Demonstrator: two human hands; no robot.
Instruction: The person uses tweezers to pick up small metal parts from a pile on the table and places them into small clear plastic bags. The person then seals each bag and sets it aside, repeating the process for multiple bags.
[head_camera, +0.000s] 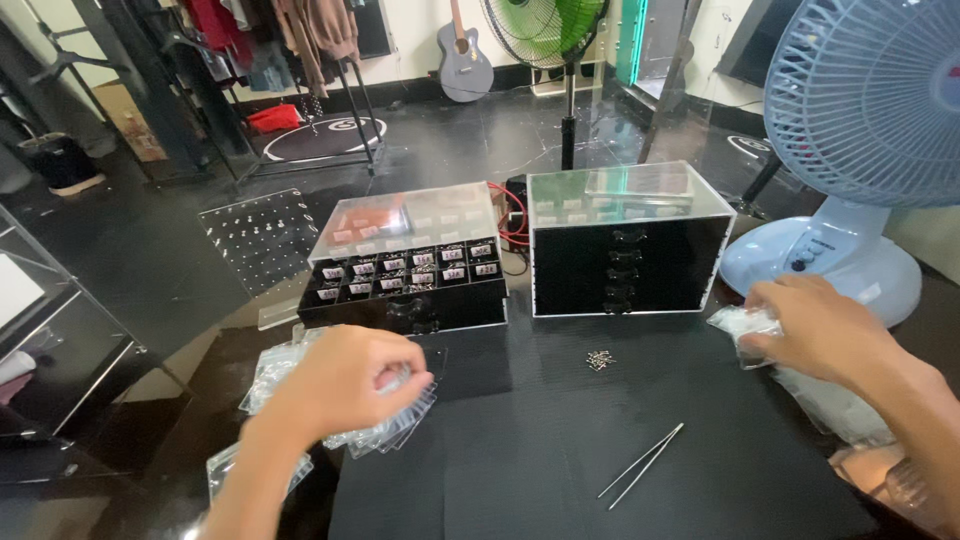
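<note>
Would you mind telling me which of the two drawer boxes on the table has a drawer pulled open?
The left drawer box: its top drawer is slid out, showing labelled compartments. The taller right drawer box has every drawer pushed in flush.
</note>
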